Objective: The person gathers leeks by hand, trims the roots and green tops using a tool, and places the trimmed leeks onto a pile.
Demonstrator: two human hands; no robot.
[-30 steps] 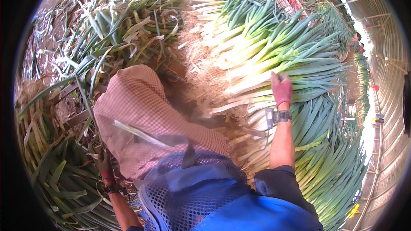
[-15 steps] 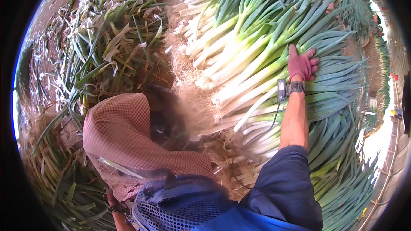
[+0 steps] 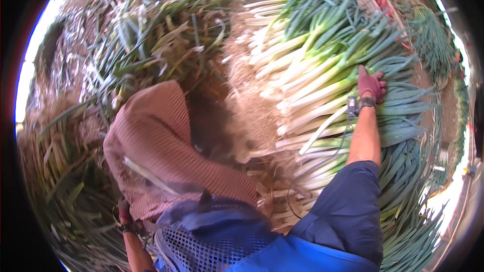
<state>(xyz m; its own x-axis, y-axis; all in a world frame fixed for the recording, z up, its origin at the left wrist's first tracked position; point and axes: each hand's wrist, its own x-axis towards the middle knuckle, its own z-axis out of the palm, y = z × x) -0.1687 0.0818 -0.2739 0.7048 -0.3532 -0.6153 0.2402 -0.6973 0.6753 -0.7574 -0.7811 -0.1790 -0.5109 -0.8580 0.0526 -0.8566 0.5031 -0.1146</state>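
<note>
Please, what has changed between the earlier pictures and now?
The pink-gloved right hand has reached farther forward and right across the long white-and-green leeks; its fingers now lie spread on the leaves. The dark-gloved left hand stayed low, beside the pinkish checked cloth.

A gloved right hand (image 3: 372,84) lies spread on leafy leeks (image 3: 315,76), the left hand (image 3: 123,211) low beside pink checked cloth (image 3: 151,133); tangled loose leaves (image 3: 138,45) cover ground beyond.

One left hand (image 3: 123,207) and one right hand (image 3: 371,84) show, with two wristbands (image 3: 367,102). The leeks (image 3: 310,78) run to dozens, too crowded for an exact count.
</note>
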